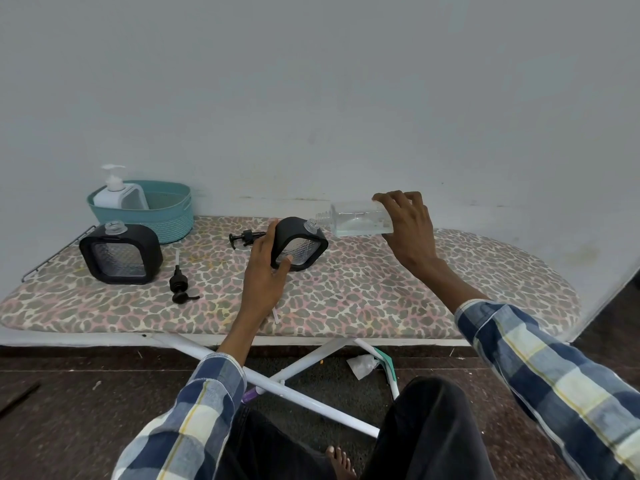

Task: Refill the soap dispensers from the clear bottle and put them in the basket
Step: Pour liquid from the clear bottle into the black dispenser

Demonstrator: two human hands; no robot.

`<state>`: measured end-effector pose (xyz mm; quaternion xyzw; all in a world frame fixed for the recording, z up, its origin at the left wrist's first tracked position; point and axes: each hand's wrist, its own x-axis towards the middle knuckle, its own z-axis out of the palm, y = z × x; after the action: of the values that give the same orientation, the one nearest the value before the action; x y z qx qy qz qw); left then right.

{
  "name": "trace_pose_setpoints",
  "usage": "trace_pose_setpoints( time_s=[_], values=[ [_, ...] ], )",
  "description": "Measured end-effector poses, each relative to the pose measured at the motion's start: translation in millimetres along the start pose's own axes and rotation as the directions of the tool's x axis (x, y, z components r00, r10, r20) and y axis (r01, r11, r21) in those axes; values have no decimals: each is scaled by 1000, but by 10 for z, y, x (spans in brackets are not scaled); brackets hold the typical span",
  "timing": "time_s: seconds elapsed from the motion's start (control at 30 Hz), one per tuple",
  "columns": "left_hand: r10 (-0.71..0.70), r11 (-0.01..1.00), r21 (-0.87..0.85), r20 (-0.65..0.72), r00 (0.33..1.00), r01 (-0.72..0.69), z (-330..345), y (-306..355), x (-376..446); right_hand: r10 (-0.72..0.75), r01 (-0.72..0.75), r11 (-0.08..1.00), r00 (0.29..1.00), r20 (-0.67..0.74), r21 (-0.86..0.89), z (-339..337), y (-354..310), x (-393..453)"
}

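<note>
My right hand (408, 226) grips the clear bottle (353, 219), tipped on its side with its open neck just above the mouth of a black-framed dispenser (304, 241). My left hand (266, 268) holds that dispenser tilted to the right, fingers round its left side. A second black dispenser (121, 253) stands upright and uncapped at the left. Two black pump heads lie loose: one (180, 282) in front of it, one (246, 236) behind my left hand. A white dispenser (119, 195) with its pump on sits in the teal basket (173, 216).
Everything rests on a leopard-print ironing board (381, 289) against a pale wall. Its white crossed legs, a crumpled tissue (362, 365) and my knees and bare toes are below on the dark floor.
</note>
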<state>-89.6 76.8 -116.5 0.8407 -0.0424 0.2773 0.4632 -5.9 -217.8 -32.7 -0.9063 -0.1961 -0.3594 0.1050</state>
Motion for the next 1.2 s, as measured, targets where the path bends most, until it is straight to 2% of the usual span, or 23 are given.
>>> trace_pose_setpoints(
  time_s=[1.2],
  values=[
    [-8,1000,-3,-12,1000,8,-1,5,-10,-17,17,999,1000,1,-33,-40,-14,37]
  ],
)
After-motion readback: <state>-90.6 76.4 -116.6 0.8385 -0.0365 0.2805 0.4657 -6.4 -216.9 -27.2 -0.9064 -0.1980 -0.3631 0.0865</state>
